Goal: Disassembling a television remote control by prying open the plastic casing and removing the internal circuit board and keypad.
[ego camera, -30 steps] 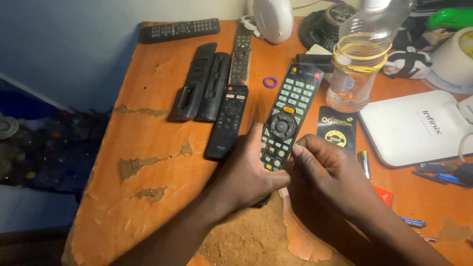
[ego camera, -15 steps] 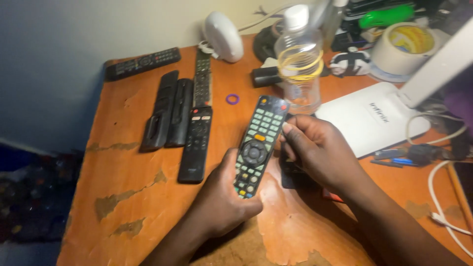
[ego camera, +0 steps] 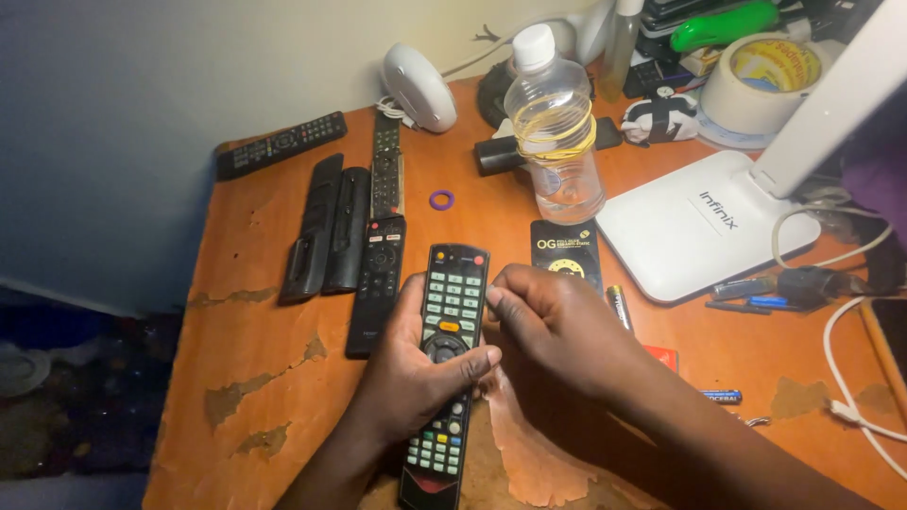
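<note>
A long black remote control (ego camera: 451,312) with many coloured buttons is gripped in my left hand (ego camera: 411,378), thumb laid across its middle. My right hand (ego camera: 557,326) sits at the remote's right edge, fingers curled and touching its side. Both hands hover over the worn orange table (ego camera: 255,359). Just beyond my right hand lie a small black card-like package (ego camera: 565,247) and a loose battery (ego camera: 619,307).
Several other black remotes (ego camera: 345,231) lie in a row at the left. A clear plastic bottle (ego camera: 556,127), a purple ring (ego camera: 441,199), a white lamp base (ego camera: 709,222), a tape roll (ego camera: 770,76), cables (ego camera: 850,378) and a second battery (ego camera: 723,397) crowd the right and back.
The view has shifted so the table's back and right side show more. The held remote now stands more upright in my left hand; my right hand stays at its side.
</note>
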